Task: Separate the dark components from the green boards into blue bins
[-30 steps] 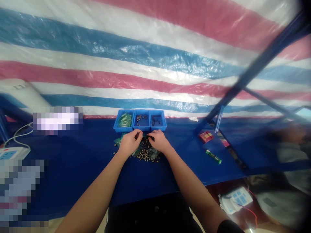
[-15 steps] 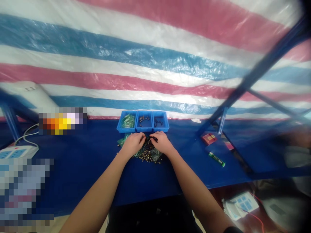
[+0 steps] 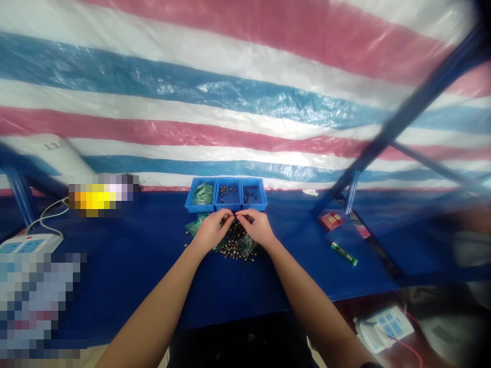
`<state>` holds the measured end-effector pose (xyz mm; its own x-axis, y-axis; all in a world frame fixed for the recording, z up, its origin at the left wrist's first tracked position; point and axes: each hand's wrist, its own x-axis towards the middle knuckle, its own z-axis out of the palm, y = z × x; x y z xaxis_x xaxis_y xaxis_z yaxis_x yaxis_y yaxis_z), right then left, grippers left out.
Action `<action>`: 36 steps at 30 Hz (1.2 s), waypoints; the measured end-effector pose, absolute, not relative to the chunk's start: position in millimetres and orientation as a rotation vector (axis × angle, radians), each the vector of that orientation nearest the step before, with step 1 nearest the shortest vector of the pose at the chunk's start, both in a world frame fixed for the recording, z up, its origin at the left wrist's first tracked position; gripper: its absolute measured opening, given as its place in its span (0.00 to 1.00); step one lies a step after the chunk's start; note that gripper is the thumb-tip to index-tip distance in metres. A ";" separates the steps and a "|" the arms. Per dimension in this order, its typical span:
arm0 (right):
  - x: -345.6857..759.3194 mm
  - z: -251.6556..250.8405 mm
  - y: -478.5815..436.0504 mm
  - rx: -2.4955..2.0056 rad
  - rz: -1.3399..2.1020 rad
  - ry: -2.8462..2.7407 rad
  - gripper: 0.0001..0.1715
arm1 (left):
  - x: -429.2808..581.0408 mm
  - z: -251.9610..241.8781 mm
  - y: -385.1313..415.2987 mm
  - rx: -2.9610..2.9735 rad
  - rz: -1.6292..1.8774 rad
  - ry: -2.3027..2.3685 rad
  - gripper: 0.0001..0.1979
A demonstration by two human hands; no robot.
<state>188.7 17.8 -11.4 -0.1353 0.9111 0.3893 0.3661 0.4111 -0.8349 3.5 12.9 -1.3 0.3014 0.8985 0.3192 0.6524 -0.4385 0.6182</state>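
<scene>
My left hand (image 3: 213,228) and my right hand (image 3: 258,226) meet fingertip to fingertip just in front of three joined blue bins. Both are closed in a pinch, and whatever sits between the fingertips is too small to make out. Under them lies a pile of small brass-coloured screw-like parts (image 3: 235,250), mixed with dark pieces and green pieces (image 3: 197,223). The left bin (image 3: 200,208) holds green pieces, the middle bin (image 3: 227,205) a few small metal parts, and the right bin (image 3: 254,206) dark thin pieces.
On the blue table (image 3: 146,286), a red box (image 3: 331,221) and a green tube-like pack (image 3: 344,254) lie to the right. A power strip (image 3: 32,244) stands at the left, another (image 3: 385,327) below the table at right. Blue frame bars (image 3: 399,117) slant upward beside a striped sheet.
My two hands have come closer together, and their fingertips now meet over the pile. The view has shifted slightly.
</scene>
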 end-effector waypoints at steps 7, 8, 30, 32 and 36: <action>186.7 -13.4 16.9 -1.126 0.739 -1.644 0.12 | 3.4 -2.0 12.6 2.203 0.933 1.402 0.15; 186.6 -14.0 16.9 -1.129 0.739 -1.634 0.12 | 3.3 -2.5 12.5 2.195 0.945 1.403 0.15; 185.9 -16.5 17.0 -1.104 0.852 -1.534 0.13 | 4.3 -6.2 13.4 2.102 1.072 1.361 0.14; 186.0 -17.8 17.5 -1.100 0.859 -1.534 0.13 | 4.4 -5.9 13.6 2.106 1.050 1.373 0.14; 185.5 -18.5 17.2 -1.095 0.860 -1.537 0.14 | 5.0 -5.0 13.5 2.079 1.040 1.400 0.15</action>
<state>185.5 17.2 -18.5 -0.0694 0.9432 0.3248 0.2164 0.3320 -0.9181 5.0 13.5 -5.0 0.2112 0.9140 0.3463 0.5957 -0.4012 0.6958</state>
